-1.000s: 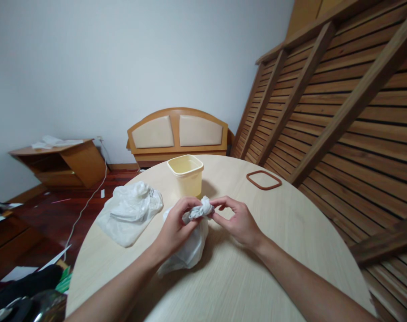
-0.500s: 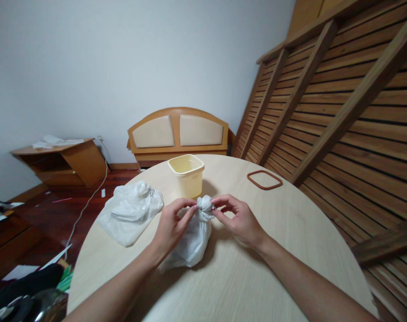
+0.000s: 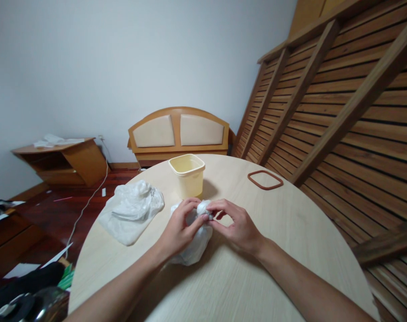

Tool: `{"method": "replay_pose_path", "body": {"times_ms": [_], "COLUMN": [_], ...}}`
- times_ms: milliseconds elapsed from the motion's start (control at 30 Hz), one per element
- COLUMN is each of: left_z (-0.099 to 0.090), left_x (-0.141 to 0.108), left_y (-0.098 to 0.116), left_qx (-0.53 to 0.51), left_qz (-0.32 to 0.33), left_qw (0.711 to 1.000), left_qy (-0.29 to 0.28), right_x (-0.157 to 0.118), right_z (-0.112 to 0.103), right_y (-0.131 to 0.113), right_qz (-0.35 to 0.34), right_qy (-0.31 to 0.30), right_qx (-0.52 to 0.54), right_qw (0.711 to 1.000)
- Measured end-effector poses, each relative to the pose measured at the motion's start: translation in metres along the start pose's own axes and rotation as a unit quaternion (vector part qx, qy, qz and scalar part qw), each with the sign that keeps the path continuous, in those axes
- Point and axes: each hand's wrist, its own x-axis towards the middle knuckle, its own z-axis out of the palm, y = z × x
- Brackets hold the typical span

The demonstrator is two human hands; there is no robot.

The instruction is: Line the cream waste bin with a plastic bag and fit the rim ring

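A white plastic bag with a knotted, bunched top rests on the round table in front of me. My left hand pinches the knot from the left, thumb across its near side. From the right, my right hand grips the same knot between thumb and fingers. Part of the bag lies hidden behind my left hand. Just beyond the knot stands an open pale yellow plastic container. A second white plastic bag lies crumpled to the left of my hands.
An orange-brown rounded square ring lies on the right of the pale wooden table. A slatted wooden frame leans along the right side. Behind the table stands a padded headboard; a low cabinet is at far left.
Both hands have closed in on the knot, the right moving left and the left thumb coming over the knot's near side. The container, ring and second bag stay put.
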Motion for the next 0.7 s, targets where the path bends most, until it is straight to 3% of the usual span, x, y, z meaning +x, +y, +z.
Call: {"method": "replay_pose_path", "body": {"times_ms": [300,567,700], "left_z": [-0.0039,0.0032,0.0022], "left_x": [-0.0005,-0.0031,-0.0029], "left_y": [-0.0007,0.0013,0.0013], "left_qx": [-0.049,-0.063,-0.030], "left_qz": [0.003,-0.012,0.028], "left_qw": [0.998,0.997,0.999], "left_qy": [-0.026,0.034,0.001], "right_x": [0.0019,0.0021,0.0027], "right_z": [-0.0029,0.0001,0.0006], "right_y": [-0.0013,0.0040,0.0047], "right_qz": [0.031,0.114,0.170], "right_qy": [-0.017,-0.016,-0.026], "right_qx": [0.019,0.130,0.184], "right_qw": [0.999,0.985,0.968]}}
